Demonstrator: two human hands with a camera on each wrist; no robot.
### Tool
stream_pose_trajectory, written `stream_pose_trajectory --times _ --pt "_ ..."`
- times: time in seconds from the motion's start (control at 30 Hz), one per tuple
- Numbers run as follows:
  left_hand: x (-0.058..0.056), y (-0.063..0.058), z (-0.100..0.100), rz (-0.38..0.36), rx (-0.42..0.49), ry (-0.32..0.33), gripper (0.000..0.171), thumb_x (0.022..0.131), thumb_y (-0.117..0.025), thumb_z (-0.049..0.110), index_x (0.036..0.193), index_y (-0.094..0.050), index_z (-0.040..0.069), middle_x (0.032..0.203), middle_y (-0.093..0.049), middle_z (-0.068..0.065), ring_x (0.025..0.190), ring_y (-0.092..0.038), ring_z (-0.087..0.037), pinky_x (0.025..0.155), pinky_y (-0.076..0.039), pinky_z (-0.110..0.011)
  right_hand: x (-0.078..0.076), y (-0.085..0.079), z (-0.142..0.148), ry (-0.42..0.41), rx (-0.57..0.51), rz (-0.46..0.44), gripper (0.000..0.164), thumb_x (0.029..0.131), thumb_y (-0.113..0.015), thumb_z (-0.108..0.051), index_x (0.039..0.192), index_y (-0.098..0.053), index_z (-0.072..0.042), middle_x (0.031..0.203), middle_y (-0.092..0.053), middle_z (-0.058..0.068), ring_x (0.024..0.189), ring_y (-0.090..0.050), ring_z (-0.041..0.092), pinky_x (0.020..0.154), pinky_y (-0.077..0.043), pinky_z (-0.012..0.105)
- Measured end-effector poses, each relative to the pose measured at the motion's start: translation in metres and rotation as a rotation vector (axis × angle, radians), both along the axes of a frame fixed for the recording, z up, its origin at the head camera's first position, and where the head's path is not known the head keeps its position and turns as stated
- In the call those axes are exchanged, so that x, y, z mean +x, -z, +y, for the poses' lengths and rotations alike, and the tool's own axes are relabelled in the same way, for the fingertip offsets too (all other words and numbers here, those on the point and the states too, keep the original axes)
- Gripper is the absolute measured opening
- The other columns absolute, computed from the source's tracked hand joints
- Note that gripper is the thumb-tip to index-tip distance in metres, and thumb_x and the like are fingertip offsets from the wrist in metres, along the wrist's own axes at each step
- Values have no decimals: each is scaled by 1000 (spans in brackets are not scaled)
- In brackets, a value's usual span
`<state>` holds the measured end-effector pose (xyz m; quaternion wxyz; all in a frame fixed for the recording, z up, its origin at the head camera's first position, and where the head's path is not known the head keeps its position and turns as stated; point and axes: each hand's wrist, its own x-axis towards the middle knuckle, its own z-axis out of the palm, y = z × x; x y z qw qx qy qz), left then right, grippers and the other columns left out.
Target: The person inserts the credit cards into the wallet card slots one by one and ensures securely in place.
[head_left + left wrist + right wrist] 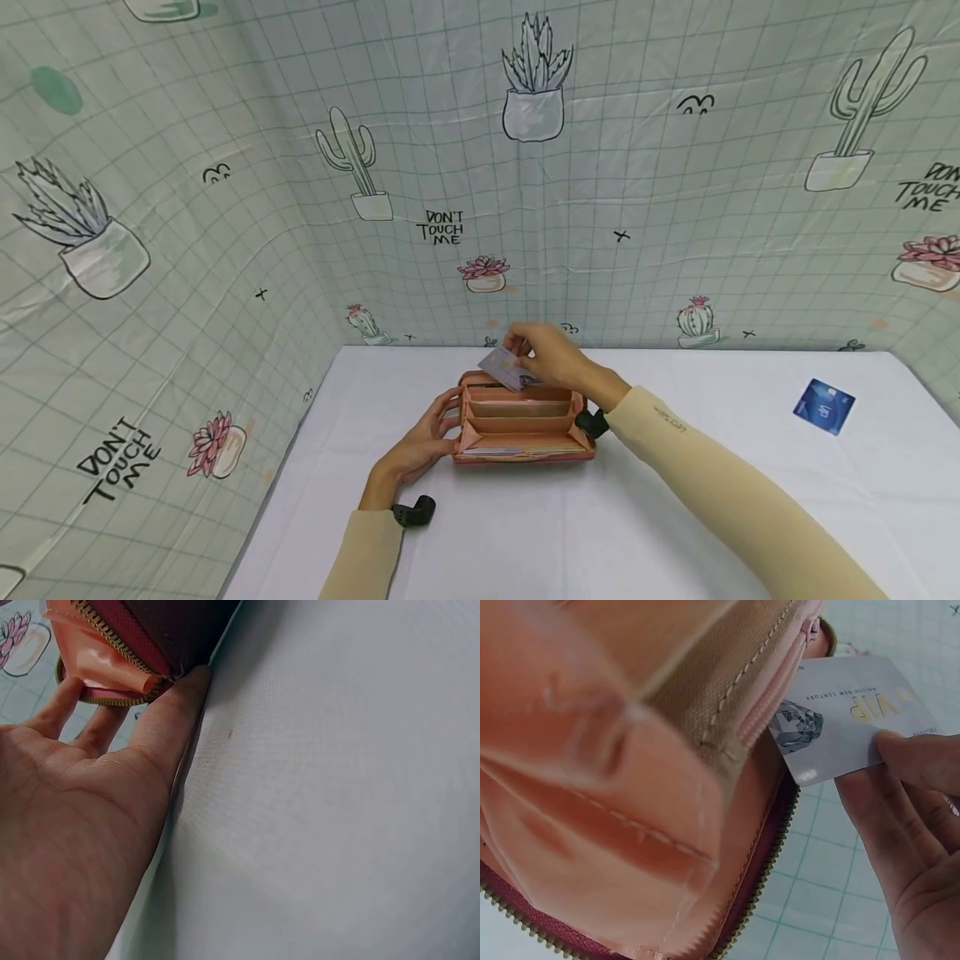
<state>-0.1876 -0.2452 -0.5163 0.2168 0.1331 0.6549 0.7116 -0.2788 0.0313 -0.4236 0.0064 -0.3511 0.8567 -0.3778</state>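
An orange-lined zip wallet [525, 440] lies spread wide on the white table, its inner compartments showing. My left hand [422, 442] is at its left end, thumb at the near corner and fingers along the side; the left wrist view shows the fingertips against the zipped edge [124, 649]. Between thumb and fingers, my right hand [553, 354] pinches a silver VIP card [847, 720] with a diamond picture. In the right wrist view the card's lower end overlaps the far rear compartment, beside an inner zip [769, 701]. Edges of other cards [491, 451] show in the near pocket.
A blue VIP card [824, 407] lies apart on the right side of the white table [675, 533]. Behind the table hangs a grid-patterned cloth [600, 183] printed with potted cacti, and it continues along the left side.
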Motion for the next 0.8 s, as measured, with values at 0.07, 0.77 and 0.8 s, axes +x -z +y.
stream_pose_trajectory --times 0.07,0.77,0.8 --pt "0 0 0 2 -2 0 101 86 -65 -10 169 -11 10 168 -16 -21 144 -38 -24 103 -48 -29 0 0 -1 -19 -8 6 18 94 -70 11 105 -68 -3 102 -72 10 96 -70 25 87 -58 42" --pt "1 3 -1 15 -3 2 101 86 -67 -8 169 -11 10 167 -17 -21 144 -38 -25 104 -47 -29 0 -6 -14 -117 109 100 20 94 -71 11 104 -66 -6 100 -72 7 95 -68 22 84 -58 39" --pt "2 3 -1 18 -1 2 101 86 -67 -8 169 -11 9 167 -17 -22 144 -38 -25 104 -47 -29 -1 -6 -15 -121 98 101 20 94 -70 11 104 -66 -5 100 -72 7 95 -69 22 85 -58 40"
